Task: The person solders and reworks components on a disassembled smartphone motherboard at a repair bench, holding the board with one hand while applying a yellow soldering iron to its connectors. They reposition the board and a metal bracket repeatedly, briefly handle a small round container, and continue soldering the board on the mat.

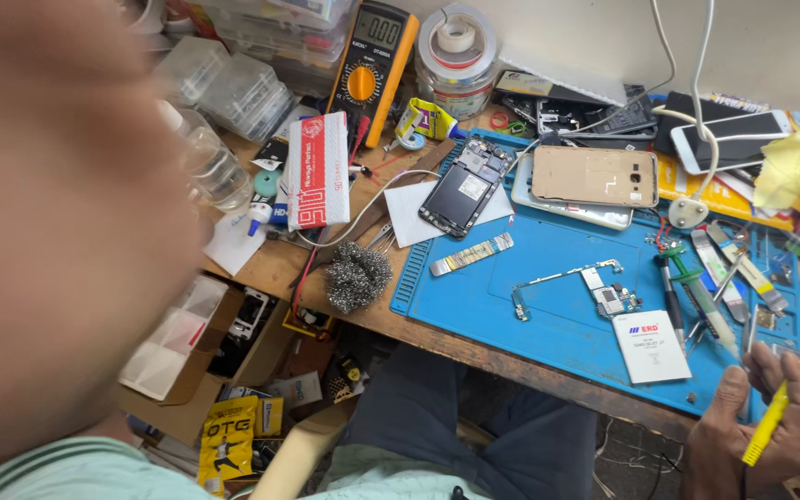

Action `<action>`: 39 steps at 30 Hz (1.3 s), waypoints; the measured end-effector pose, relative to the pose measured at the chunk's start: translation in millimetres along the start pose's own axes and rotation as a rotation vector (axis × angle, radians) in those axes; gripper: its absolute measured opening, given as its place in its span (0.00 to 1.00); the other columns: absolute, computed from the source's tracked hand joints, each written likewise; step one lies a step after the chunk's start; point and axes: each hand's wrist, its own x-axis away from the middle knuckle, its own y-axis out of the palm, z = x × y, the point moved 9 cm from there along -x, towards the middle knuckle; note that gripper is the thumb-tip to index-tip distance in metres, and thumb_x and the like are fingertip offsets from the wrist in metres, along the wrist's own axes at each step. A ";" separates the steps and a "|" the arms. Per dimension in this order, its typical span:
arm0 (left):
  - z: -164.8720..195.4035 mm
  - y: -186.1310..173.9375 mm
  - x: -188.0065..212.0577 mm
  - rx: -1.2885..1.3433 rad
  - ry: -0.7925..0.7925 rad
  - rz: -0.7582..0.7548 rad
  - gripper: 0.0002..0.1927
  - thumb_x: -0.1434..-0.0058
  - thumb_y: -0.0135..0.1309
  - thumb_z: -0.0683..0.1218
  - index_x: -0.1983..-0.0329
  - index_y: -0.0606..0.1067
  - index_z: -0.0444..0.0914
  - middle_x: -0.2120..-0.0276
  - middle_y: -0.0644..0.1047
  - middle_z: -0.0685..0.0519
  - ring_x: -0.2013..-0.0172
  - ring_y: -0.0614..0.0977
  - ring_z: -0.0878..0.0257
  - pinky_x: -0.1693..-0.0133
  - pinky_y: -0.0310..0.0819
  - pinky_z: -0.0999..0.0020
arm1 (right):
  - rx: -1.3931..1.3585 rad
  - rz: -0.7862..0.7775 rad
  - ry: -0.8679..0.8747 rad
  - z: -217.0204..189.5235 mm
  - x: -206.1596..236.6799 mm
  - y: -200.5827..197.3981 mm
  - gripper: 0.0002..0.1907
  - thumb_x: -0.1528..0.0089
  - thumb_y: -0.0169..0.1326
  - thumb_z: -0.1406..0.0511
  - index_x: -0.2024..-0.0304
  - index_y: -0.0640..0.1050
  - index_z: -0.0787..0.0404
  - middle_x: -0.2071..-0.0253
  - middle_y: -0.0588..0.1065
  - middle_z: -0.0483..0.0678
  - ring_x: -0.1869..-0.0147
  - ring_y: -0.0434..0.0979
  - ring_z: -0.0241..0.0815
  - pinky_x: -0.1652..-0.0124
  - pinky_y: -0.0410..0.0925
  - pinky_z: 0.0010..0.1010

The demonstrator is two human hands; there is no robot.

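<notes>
A: Right hand [759,435] status?

B: Closed round a yellow-handled tool [775,417], over the desk's near right corner, just past the near edge of the blue work mat [530,250].

A: Left hand?

B: Can't tell. A big blur fills the left of the view, no fingers resolved.

A: What's on the mat?

B: Bare circuit board [576,287] mid-mat. White battery [652,345] near its front edge, closest item to the right hand. Opened phone [467,187] at the far left corner on white paper. Gold phone back [594,176] along the far edge.

A: Off the mat?

B: Steel wool wad [358,275] just left of it. Yellow multimeter [370,67] at the desk's far edge.
</notes>
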 end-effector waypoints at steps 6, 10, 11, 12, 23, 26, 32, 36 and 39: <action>-173.8 164.9 138.5 -0.245 -0.162 -0.868 0.10 0.42 0.60 0.34 0.61 0.83 0.41 0.62 0.81 0.50 0.59 0.80 0.52 0.55 0.76 0.54 | -0.027 0.013 -0.002 -9.3 -1.5 -2.1 0.17 0.25 0.53 0.81 0.35 0.67 0.78 0.42 0.76 0.67 0.38 0.79 0.54 0.36 0.72 0.38; -225.7 197.1 215.1 -0.515 -0.033 -1.118 0.07 0.44 0.59 0.38 0.65 0.84 0.39 0.66 0.80 0.46 0.61 0.81 0.51 0.58 0.76 0.53 | -0.004 0.009 -0.012 -18.8 -7.4 -2.1 0.19 0.28 0.54 0.81 0.35 0.68 0.78 0.43 0.77 0.67 0.39 0.79 0.54 0.37 0.72 0.38; -230.8 201.1 219.6 -0.545 -0.030 -1.133 0.06 0.43 0.59 0.38 0.65 0.84 0.39 0.65 0.80 0.47 0.60 0.81 0.52 0.58 0.76 0.53 | -0.022 0.012 -0.006 -19.6 -8.8 -2.4 0.19 0.28 0.54 0.80 0.35 0.68 0.78 0.43 0.77 0.66 0.39 0.79 0.53 0.37 0.72 0.38; -232.2 204.4 219.4 -0.574 -0.023 -1.149 0.05 0.42 0.59 0.38 0.66 0.84 0.38 0.65 0.80 0.48 0.59 0.81 0.53 0.57 0.76 0.53 | -0.040 0.018 0.004 -20.0 -9.2 -2.4 0.19 0.27 0.54 0.80 0.35 0.68 0.77 0.43 0.77 0.66 0.39 0.79 0.53 0.37 0.72 0.38; -122.0 148.8 168.5 0.384 -0.401 -0.715 0.14 0.45 0.61 0.32 0.57 0.81 0.40 0.49 0.80 0.50 0.40 0.77 0.50 0.42 0.73 0.61 | -0.070 0.029 0.044 1.9 -4.0 0.0 0.18 0.26 0.56 0.78 0.35 0.69 0.73 0.40 0.78 0.61 0.38 0.81 0.48 0.36 0.73 0.34; -65.9 146.0 195.8 0.468 -0.510 -0.801 0.15 0.41 0.60 0.31 0.53 0.81 0.40 0.48 0.80 0.51 0.46 0.83 0.58 0.47 0.82 0.66 | -0.134 -0.028 -0.002 -25.0 -0.1 11.5 0.18 0.24 0.55 0.79 0.33 0.70 0.69 0.39 0.76 0.59 0.37 0.79 0.47 0.34 0.72 0.34; -16.7 160.9 235.1 0.609 -0.538 -0.741 0.19 0.39 0.56 0.27 0.52 0.81 0.40 0.45 0.76 0.51 0.44 0.83 0.57 0.45 0.83 0.64 | -0.597 -0.325 0.134 -108.5 28.1 66.9 0.28 0.31 0.56 0.79 0.31 0.67 0.62 0.34 0.75 0.56 0.36 0.81 0.45 0.39 0.76 0.33; -10.4 166.4 248.2 0.685 -0.550 -0.704 0.19 0.38 0.57 0.28 0.51 0.81 0.43 0.46 0.69 0.51 0.45 0.83 0.57 0.44 0.80 0.63 | -0.781 -0.448 0.285 -131.0 20.2 88.3 0.32 0.33 0.56 0.79 0.28 0.64 0.63 0.32 0.73 0.59 0.37 0.80 0.45 0.41 0.76 0.34; -10.6 164.9 252.9 0.600 -0.517 -0.730 0.19 0.41 0.61 0.30 0.53 0.83 0.45 0.51 0.69 0.51 0.52 0.81 0.58 0.51 0.80 0.65 | -0.890 -0.591 0.376 -144.5 25.6 101.9 0.33 0.34 0.56 0.79 0.28 0.62 0.63 0.31 0.70 0.60 0.38 0.80 0.43 0.44 0.77 0.33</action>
